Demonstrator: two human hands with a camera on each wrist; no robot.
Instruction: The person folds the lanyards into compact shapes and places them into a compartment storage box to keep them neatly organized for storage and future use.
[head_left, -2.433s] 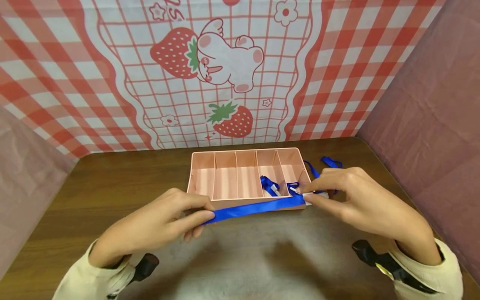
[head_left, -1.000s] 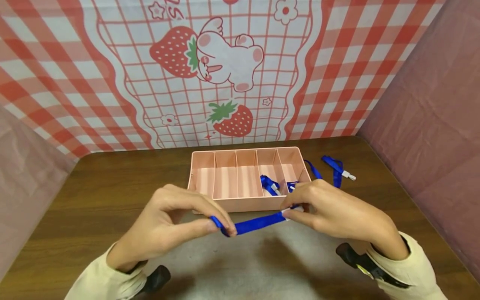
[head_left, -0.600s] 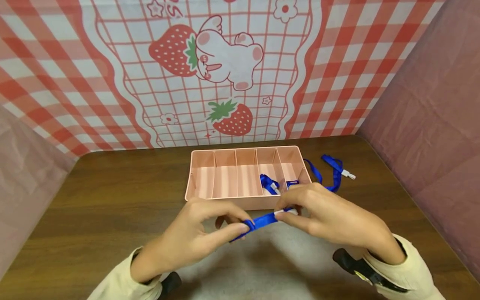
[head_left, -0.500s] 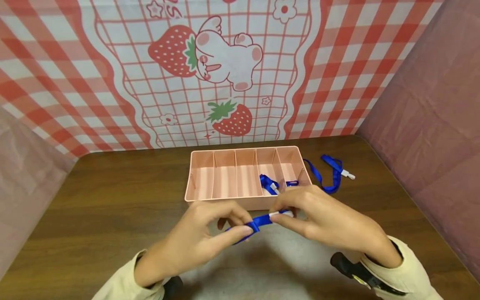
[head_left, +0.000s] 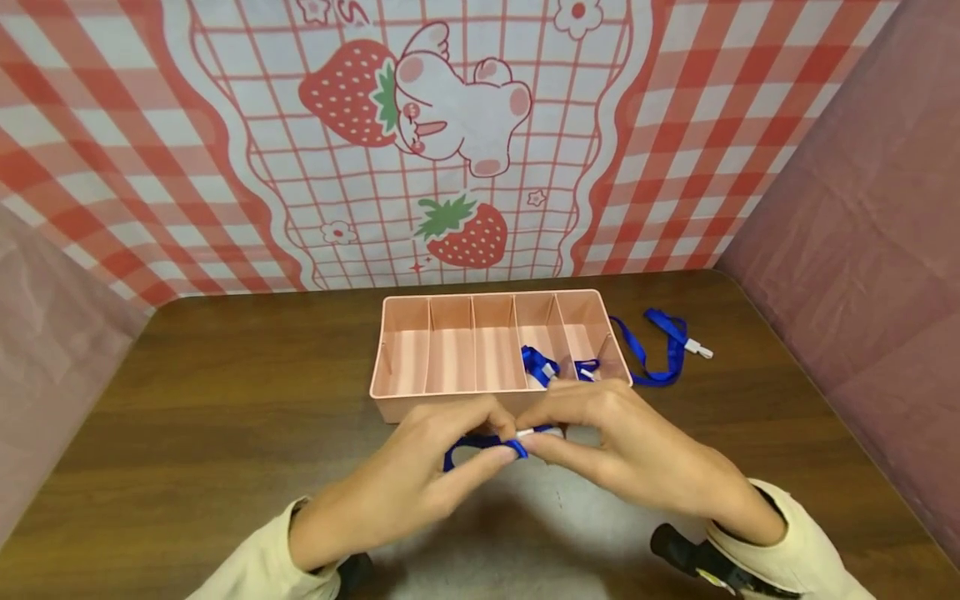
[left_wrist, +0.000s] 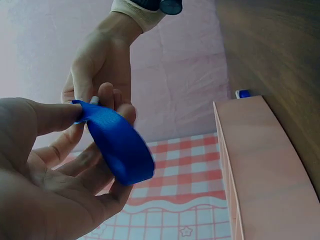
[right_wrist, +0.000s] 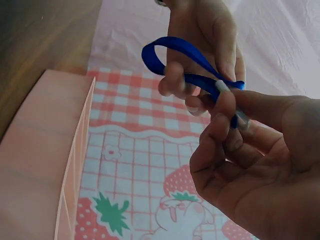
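Both hands, left hand [head_left: 420,475] and right hand [head_left: 622,450], pinch the folded ribbon [head_left: 480,443], which looks light, limp and slippery, best held at its white clip [head_left: 538,432].

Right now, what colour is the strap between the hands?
Bright blue; the strap shows best in the right wrist view.

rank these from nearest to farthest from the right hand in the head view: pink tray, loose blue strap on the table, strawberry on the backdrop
1. pink tray, just beyond the right hand.
2. loose blue strap, on the table right of the tray.
3. strawberry, on the backdrop behind.
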